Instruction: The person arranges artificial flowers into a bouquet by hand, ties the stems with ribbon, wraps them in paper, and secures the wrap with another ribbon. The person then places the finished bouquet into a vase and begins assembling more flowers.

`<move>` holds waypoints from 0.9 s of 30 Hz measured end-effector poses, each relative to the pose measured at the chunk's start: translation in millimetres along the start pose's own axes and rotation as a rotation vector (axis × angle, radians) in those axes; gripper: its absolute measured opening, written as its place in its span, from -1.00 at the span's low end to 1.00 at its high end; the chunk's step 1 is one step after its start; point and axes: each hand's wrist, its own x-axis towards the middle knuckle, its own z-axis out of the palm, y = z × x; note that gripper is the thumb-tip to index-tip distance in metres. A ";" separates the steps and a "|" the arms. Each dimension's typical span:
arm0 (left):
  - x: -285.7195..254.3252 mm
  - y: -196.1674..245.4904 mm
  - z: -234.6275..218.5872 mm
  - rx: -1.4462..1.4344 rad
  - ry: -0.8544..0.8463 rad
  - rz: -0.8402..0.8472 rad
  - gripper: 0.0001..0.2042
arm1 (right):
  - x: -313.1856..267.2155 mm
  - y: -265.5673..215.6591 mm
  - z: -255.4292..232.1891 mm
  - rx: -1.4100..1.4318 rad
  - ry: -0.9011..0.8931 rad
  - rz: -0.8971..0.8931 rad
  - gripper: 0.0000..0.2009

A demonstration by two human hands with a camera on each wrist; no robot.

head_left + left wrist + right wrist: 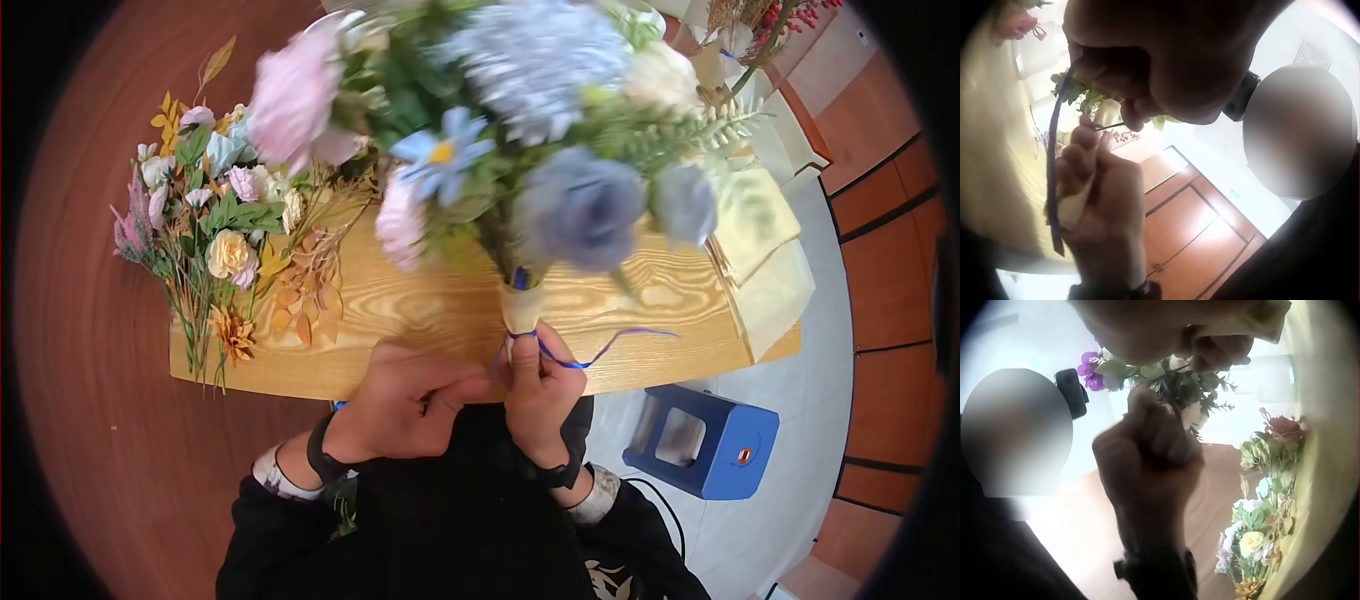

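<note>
A bouquet of artificial flowers (585, 205), with pink, pale blue and blue blooms, stands upright over the table's near edge. Pale wrapping (521, 308) covers its stems, and a thin blue ribbon (610, 348) goes round it. My right hand (540, 400) grips the wrapped stems from below, thumb over the ribbon. Beside it, my left hand (405, 405) curls its fingers and pinches the ribbon, a short taut stretch of which shows between the hands in the left wrist view. A loose ribbon end (1054, 162) hangs there too.
Loose artificial flowers (232, 252) lie along the left of the wooden table (420, 345), some stems past its edge. Sheets of pale paper (765, 290) lie at the right. A blue stool (735, 450) stands on the floor to the right.
</note>
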 end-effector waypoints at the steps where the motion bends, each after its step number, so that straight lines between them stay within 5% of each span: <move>1: 6.8 5.0 -0.9 -0.079 -0.036 -0.044 -0.99 | -1.0 3.8 -0.5 -0.086 -0.019 -0.083 -0.78; 2: 13.7 6.2 3.3 -0.077 -0.035 -0.043 -0.99 | 0.2 6.7 -1.3 -0.085 -0.020 -0.085 -0.78; 4: 28.3 10.1 14.5 -0.081 0.037 0.023 -0.95 | 5.1 8.6 -0.2 -0.361 0.024 -0.521 -0.81; 7: 43.6 9.2 23.6 0.129 -0.157 0.185 -0.88 | 4.9 10.0 -1.4 -0.253 -0.019 -0.483 -0.86; 9: 50.2 11.1 31.4 0.257 -0.250 0.118 -0.90 | 3.6 13.5 -3.1 -0.221 -0.040 -0.493 -0.86; 13: 65.0 27.6 46.2 0.288 -0.458 -0.063 -0.87 | -2.9 16.4 -4.4 -0.101 -0.098 -0.359 -0.86; 17: 69.6 32.0 55.8 -0.160 -0.265 0.013 -0.84 | -4.4 17.5 -4.7 0.025 -0.155 -0.234 -0.85; 19: 59.0 49.2 21.8 -0.255 -0.317 -0.224 -0.83 | -2.9 17.1 -7.3 0.087 -0.167 -0.176 -0.85; 21: 27.9 22.7 -4.6 -0.413 -0.323 -0.141 -0.86 | -0.6 13.9 -9.5 0.120 -0.167 -0.148 -0.85; 23: -8.1 -35.3 -5.0 -0.462 -0.286 -0.132 -0.79 | 2.5 0.9 -11.7 0.198 -0.063 0.206 -0.83; 24: -2.2 -39.0 1.9 -0.462 -0.285 -0.132 -0.79 | 4.9 -4.7 -11.9 0.197 -0.064 0.207 -0.83; 26: 14.7 -40.9 23.3 -0.867 -0.009 -0.577 -0.70 | 5.8 -13.6 -11.0 0.324 -0.114 0.309 -0.77; 27: 19.9 -45.4 27.4 -0.871 0.016 -0.581 -0.70 | 5.0 -16.0 -10.1 0.340 -0.148 0.331 -0.76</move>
